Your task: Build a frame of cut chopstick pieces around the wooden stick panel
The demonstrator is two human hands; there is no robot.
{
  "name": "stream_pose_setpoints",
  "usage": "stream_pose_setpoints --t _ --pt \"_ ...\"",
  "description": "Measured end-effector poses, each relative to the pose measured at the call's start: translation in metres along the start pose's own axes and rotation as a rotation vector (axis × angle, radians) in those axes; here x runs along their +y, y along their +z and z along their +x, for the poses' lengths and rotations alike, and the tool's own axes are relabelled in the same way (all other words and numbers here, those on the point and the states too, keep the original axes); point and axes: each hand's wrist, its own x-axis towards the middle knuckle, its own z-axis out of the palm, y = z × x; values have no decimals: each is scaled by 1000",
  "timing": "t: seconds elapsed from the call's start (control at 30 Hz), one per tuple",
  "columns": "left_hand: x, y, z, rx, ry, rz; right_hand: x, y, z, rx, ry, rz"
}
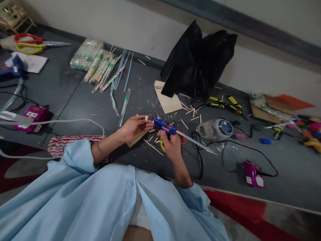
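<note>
My right hand (171, 144) is wrapped round the handle of a blue hot glue gun (164, 126), with a long clear glue stick (192, 140) jutting from its back end. The nozzle points left, at a small pale wooden piece (146, 118) pinched in the fingers of my left hand (135, 128). Whether the nozzle touches the wood I cannot tell. Beneath my left hand lies a flat wooden frame of sticks (136, 139) on the grey table (100, 100). Scissors with red and yellow handles (183, 138) lie partly hidden behind my right hand.
Wrapped chopstick bundles (102, 68) lie at back left, near large scissors (31, 43). A black bag (193, 60) stands against the wall. Right of my hands are a plastic bottle (215, 129), pliers (225, 103), a black cord (247, 149) and a purple power box (254, 174).
</note>
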Motion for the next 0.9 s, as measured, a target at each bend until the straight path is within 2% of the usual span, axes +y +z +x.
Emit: stream_pose_setpoints --t 0.9 --pt "-1 -3 2 -14 -4 21 5 4 -2 26 9 13"
